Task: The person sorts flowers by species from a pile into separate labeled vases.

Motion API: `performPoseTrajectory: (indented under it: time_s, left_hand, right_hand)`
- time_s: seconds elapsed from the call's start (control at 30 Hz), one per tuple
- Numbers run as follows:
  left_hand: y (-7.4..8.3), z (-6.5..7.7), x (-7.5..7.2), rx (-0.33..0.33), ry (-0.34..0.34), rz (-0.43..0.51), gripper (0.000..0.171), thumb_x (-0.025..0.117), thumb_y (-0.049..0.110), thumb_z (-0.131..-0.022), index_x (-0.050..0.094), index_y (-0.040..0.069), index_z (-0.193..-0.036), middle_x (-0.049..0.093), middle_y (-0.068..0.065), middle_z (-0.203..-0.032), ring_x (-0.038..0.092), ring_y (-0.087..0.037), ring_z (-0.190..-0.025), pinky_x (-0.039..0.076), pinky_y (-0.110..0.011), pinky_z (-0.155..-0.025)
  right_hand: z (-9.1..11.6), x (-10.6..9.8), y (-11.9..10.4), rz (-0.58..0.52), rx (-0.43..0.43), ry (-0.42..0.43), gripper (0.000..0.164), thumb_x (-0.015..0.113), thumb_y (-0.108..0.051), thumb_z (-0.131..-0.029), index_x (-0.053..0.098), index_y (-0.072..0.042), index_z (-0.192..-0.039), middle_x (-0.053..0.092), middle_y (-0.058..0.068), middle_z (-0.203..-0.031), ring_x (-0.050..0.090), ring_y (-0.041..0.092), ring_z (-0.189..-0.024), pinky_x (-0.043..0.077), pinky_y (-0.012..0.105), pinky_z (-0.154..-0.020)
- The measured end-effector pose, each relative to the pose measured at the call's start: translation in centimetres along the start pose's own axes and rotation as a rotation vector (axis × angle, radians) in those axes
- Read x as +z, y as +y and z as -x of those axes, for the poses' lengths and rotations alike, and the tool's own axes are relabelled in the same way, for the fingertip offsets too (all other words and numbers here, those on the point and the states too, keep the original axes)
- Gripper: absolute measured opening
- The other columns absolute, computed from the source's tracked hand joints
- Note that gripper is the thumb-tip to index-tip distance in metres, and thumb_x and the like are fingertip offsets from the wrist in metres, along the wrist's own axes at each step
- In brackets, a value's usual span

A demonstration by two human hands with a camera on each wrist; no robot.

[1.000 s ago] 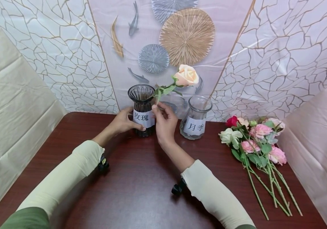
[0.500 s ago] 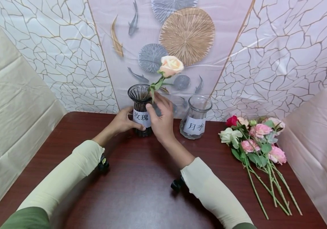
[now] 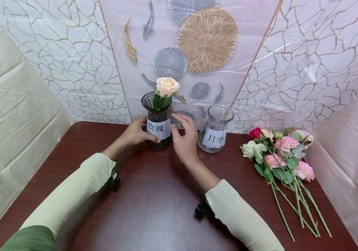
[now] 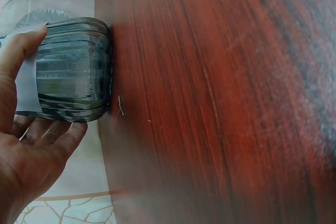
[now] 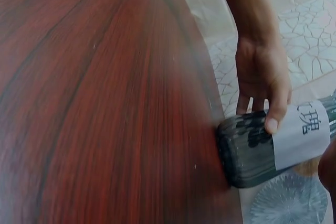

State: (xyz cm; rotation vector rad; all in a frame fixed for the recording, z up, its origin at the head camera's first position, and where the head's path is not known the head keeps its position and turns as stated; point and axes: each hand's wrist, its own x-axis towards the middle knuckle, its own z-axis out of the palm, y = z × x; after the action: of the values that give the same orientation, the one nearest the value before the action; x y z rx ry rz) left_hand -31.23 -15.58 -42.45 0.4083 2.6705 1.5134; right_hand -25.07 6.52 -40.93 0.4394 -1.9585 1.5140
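A dark glass vase with a white paper label stands near the table's back edge. My left hand grips it low on its left side; the left wrist view shows the thumb on the front of the vase and fingers behind. A peach rose stands in the vase, its bloom and leaves above the rim, its stem inside. Just right of the vase is my right hand, fingers relaxed and apart from the rose. Only a sliver of the right hand shows in the right wrist view.
A clear glass vase with its own label stands right of the right hand. Several flowers, pink, white and red, lie at the table's right with stems toward the front. A patterned backdrop rises behind the table.
The rose has moved left and down into the dark vase and turned upright. My right hand has let go of it and drawn back to the right. The left hand stays on the vase.
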Motion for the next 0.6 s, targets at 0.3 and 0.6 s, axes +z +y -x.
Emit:
performPoseTrajectory:
  time_s: [0.3, 0.6]
  left_hand:
    - [0.0, 0.1, -0.2, -0.007, -0.001, -0.012, 0.086, 0.105, 0.02, -0.074, 0.064, 0.002, -0.147, 0.075, -0.02, -0.138, 0.07, -0.04, -0.131, 0.058, -0.054, -0.111]
    - [-0.1, 0.1, -0.1, 0.002, -0.008, -0.007, 0.085, 0.104, 0.019, -0.075, 0.064, 0.002, -0.147, 0.075, -0.021, -0.138, 0.069, -0.04, -0.131, 0.058, -0.054, -0.111]
  right_hand:
    - [-0.4, -2.2, 0.2, -0.068, 0.018, -0.015, 0.025, 0.07, 0.002, -0.105, 0.083, 0.0, -0.126, 0.077, 0.021, -0.134, 0.073, 0.031, -0.119, 0.059, 0.034, -0.103]
    - [-0.2, -4.4, 0.0, -0.104, 0.067, -0.015, 0.024, 0.071, 0.003, -0.105, 0.084, 0.002, -0.125, 0.083, 0.018, -0.129, 0.075, 0.009, -0.113, 0.058, 0.018, -0.098]
